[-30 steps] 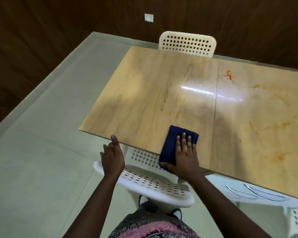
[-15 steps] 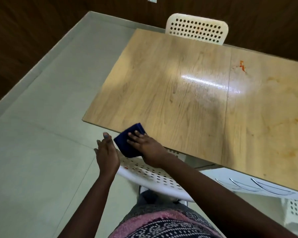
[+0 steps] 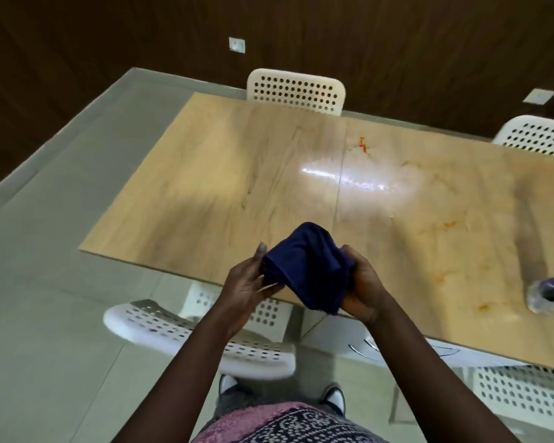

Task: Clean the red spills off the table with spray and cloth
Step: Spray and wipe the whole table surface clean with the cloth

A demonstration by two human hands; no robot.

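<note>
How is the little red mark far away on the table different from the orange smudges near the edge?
The red mark is small, bright and sharp; the orange smudges are pale, blurry and spread wide. The red mark sits at the far side beside the table's seam; the orange smudges lie nearer, on the right. Both remain unwiped.

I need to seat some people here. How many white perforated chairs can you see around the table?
4: one chair at the far side, one far right, one at the near edge, one bottom right. More may sit outside the frame.
</note>
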